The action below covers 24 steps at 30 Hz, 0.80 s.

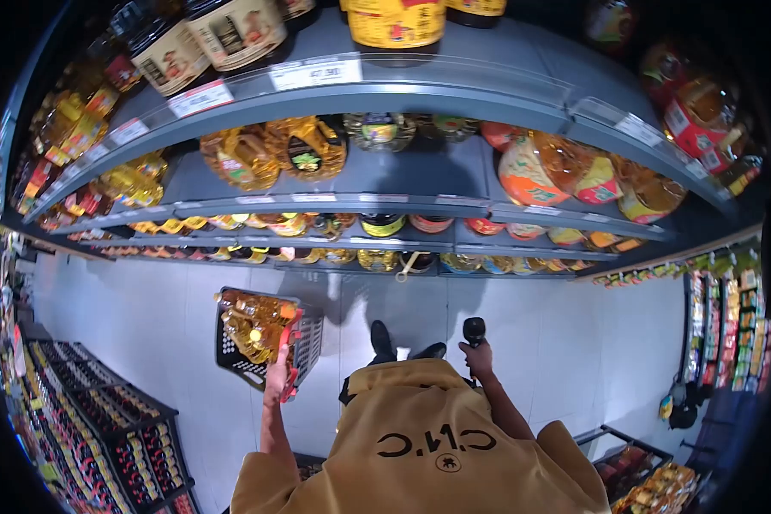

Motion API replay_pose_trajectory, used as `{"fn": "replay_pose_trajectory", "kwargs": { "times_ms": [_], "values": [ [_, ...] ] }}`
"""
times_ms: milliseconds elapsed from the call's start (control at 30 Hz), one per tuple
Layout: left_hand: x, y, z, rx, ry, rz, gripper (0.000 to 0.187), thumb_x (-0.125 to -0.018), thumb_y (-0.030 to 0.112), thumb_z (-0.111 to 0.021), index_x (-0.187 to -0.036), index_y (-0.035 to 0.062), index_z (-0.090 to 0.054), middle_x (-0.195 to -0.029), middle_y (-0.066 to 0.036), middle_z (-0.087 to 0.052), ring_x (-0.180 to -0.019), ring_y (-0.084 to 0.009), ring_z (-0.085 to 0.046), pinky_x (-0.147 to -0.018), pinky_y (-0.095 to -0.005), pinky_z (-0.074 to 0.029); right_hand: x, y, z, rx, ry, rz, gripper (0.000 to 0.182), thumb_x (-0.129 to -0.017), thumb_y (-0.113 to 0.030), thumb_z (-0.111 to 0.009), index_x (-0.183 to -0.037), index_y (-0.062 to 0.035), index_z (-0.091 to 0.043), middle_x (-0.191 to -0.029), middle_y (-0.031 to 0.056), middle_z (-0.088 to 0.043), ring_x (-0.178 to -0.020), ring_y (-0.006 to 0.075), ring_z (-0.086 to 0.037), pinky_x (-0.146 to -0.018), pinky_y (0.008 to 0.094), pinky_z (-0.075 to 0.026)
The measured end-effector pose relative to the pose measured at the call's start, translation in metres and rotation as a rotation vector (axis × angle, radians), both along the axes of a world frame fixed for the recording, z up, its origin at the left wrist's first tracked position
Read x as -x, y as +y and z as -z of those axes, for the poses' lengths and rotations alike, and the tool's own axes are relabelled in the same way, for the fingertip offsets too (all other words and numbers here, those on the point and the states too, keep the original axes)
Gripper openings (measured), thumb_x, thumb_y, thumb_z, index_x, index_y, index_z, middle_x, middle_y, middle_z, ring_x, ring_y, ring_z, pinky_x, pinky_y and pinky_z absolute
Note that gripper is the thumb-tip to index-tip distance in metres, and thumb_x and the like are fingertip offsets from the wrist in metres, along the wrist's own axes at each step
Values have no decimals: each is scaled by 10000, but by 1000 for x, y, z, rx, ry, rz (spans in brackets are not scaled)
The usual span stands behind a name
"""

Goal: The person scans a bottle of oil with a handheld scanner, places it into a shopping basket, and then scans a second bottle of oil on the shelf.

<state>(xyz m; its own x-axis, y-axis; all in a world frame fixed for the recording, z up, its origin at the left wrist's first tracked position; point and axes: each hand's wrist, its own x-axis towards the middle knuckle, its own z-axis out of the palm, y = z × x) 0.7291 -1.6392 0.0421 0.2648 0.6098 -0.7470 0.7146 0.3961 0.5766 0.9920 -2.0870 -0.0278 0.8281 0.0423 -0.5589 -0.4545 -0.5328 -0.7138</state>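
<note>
At the left, my left hand (pixel 280 358) is closed around the red handle (pixel 292 377) of a dark shopping basket (pixel 311 336). Inside the basket lie several bottles of golden oil (pixel 253 330). On the right, my right hand (pixel 477 357) grips a black handheld device (pixel 474 329), held upright over the floor, apart from the shelves. The device's screen or details are too small to tell.
Shelves (pixel 420 171) with oil bottles and price tags curve across the front. A dark rack of bottles (pixel 103 411) stands at the lower left. Packaged goods (pixel 728 325) hang at the right. A display of bottles (pixel 655 493) is at the lower right.
</note>
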Motion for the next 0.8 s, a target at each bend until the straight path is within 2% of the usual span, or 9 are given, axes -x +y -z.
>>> {"fn": "replay_pose_trajectory", "kwargs": {
  "times_ms": [67,167,200,233,300,367,567,733,800],
  "values": [
    [-6,-4,-7,-45,4,56,621,-934,647,-541,-546,177,-423,-451,60,-360,-350,-100,-344,-339,-293,-269,-2,0,0,7,20,1,403,-773,-243,-785,-1019,18,-600,-680,81,-634,-513,173,-616,-445,334,-514],
    [-7,-8,-4,-11,45,44,610,-933,646,-544,-564,172,-440,-455,59,-368,-351,-99,-349,-335,-299,-270,-3,3,-1,10,34,4,405,-768,-250,-785,-1009,13,-594,-677,75,-630,-504,177,-612,-444,337,-513],
    [-25,-23,-45,-46,40,47,603,-933,644,-545,-575,171,-439,-456,58,-366,-347,-100,-349,-331,-297,-269,-3,5,-3,2,36,5,410,-766,-253,-786,-1013,11,-594,-677,75,-630,-505,179,-612,-444,338,-513],
    [-21,-22,-23,-46,-83,8,599,-937,639,-542,-581,169,-437,-460,56,-365,-346,-101,-347,-331,-294,-259,-3,7,-3,-5,38,4,415,-763,-256,-787,-1017,10,-594,-678,75,-631,-505,181,-613,-444,339,-512],
    [-13,-22,-21,8,3,142,642,-953,678,-461,-588,152,-496,-460,32,-406,-362,-109,-386,-363,-287,-302,-3,8,-2,-7,48,-10,436,-757,-259,-788,-1050,2,-600,-683,77,-634,-518,183,-618,-450,340,-515],
    [2,-13,17,-29,-57,58,511,-955,585,-556,-694,148,-508,-486,54,-372,-350,-92,-336,-334,-297,-240,-2,7,-2,-8,28,-3,439,-756,-257,-788,-1062,-3,-602,-683,77,-634,-522,180,-618,-452,339,-516],
    [-8,-33,8,-67,-50,36,536,-945,597,-563,-697,123,-534,-500,38,-404,-350,-105,-361,-327,-296,-254,-2,-4,9,-38,62,-28,417,-763,-250,-779,-1049,-6,-599,-679,68,-621,-511,162,-600,-445,332,-504],
    [-13,-47,-7,-5,11,-11,666,-878,698,-574,-620,85,-559,-492,-26,-478,-341,-181,-447,-317,-355,-410,2,-20,35,-43,-28,-41,398,-771,-259,-775,-1005,5,-589,-646,61,-603,-504,151,-588,-446,328,-497],
    [-18,-47,-6,-98,6,10,667,-886,689,-575,-642,68,-585,-513,-27,-498,-378,-160,-456,-352,-331,-394,3,-27,46,-29,-69,-72,394,-777,-271,-774,-1004,-4,-595,-637,54,-605,-508,152,-593,-459,330,-492]
  ]
}}
